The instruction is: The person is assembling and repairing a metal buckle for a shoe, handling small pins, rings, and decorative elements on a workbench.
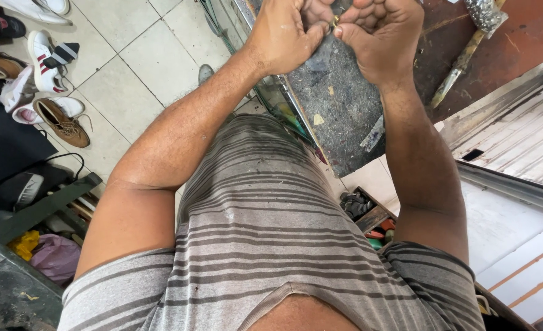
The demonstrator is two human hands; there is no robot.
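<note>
Small brass-coloured piece (335,22): pinched between left hand (283,37) and right hand (381,40), far centre, above the dark worktop (339,104). Hammer (467,52) lies right; shoes (51,92) lie left on tiled floor (136,67).

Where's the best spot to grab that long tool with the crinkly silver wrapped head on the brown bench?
Probably the bare shaft of the long tool, from the open right side. It lies diagonally on the brown bench; the wrapped head is bulky, the lower end tapers to a point.
</note>
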